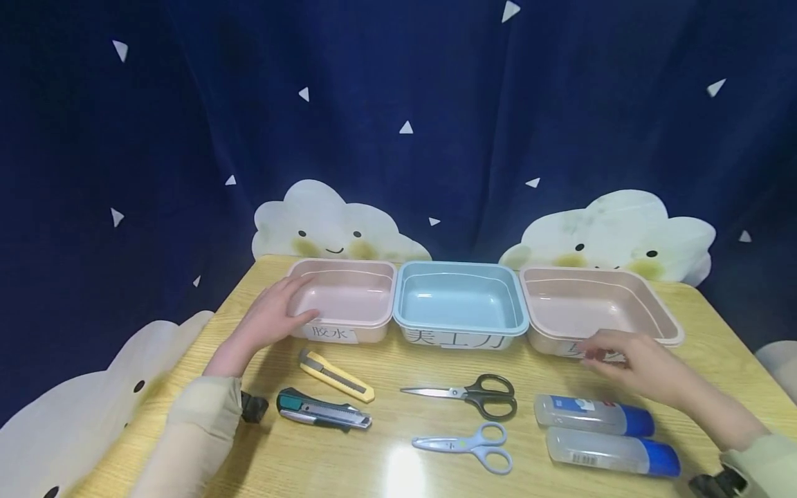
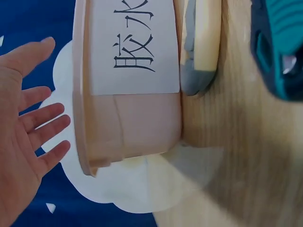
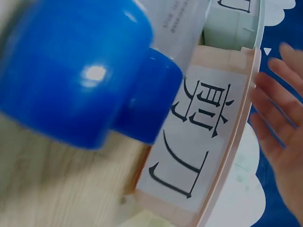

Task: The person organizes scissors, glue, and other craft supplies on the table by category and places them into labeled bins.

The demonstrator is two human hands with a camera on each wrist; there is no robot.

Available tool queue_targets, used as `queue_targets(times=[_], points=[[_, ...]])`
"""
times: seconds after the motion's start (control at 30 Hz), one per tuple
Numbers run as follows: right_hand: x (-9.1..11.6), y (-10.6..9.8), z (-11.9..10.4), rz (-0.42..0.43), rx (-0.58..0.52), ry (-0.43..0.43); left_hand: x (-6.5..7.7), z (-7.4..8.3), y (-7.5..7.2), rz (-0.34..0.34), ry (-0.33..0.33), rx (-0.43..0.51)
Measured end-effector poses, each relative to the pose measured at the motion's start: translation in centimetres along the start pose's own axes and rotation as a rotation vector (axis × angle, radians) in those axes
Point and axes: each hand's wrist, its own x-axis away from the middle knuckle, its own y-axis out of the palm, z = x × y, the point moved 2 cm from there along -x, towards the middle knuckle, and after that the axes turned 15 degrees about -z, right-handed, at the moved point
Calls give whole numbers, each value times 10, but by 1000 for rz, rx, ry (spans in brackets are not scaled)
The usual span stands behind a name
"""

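Left sleeve [image 1: 202,415], pale: foremost, at lower left. Black wrist fitting [image 1: 254,407] at its cuff.

Left hand [image 1: 269,318]: fingers spread and loose, above the left edge of the left pink box; contact with the rim cannot be told. Left pink box [image 1: 358,294]: at the back of the wooden table [image 1: 280,470], white label [image 1: 330,333] on its front reading 胶水.

Green-and-black cutter [image 1: 324,409]: flat, in front of the yellow cutter [image 1: 336,375], which slants just before the left pink box.

Blue box [image 1: 461,304]: middle of the row, rims close against both neighbours; front label reading 美工刀. Before it, black-handled scissors [image 1: 459,393], blades toward the left; nearer, light-blue scissors [image 1: 463,444], likewise turned.

Right pink box [image 1: 575,308]: end of the row, label [image 3: 203,123] reading 剪刀. Right hand [image 1: 641,363]: well apart from the left, fingers loosely bent and separated, at the box's front rim; contact cannot be told.

Two clear bottles, blue-capped, on their sides, caps to the right, before the right pink box: the farther bottle [image 1: 563,413] blue-labelled, the nearer bottle [image 1: 607,451] with barcode, just beside it.

Right sleeve [image 1: 762,460], pale: lower right.
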Motion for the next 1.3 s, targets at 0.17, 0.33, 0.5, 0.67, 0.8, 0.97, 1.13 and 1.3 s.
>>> queue_targets(times=[0.17, 0.33, 0.5, 0.67, 0.8, 0.97, 1.13, 1.3], points=[[18, 11, 4, -157, -83, -19, 5, -7, 7, 12, -75, 110], [30, 23, 15, -374, -197, 13, 8, -9, 11, 26, -127, 180], [38, 33, 24, -450, -271, -29, 10, -11, 15, 36, -168, 204], [41, 37, 29, -446, -300, -35, 9, -13, 19, 54, -197, 228], [40, 38, 32, -459, -320, -44, 9, -13, 22, 47, -228, 275], [37, 38, 32, -519, -358, -22, 10, -14, 27, 40, -262, 328], [32, 33, 29, -575, -376, 9, 12, -16, 31, 46, -295, 372], [24, 29, 27, -515, -316, -58, 15, -14, 31, 67, -314, 420]])
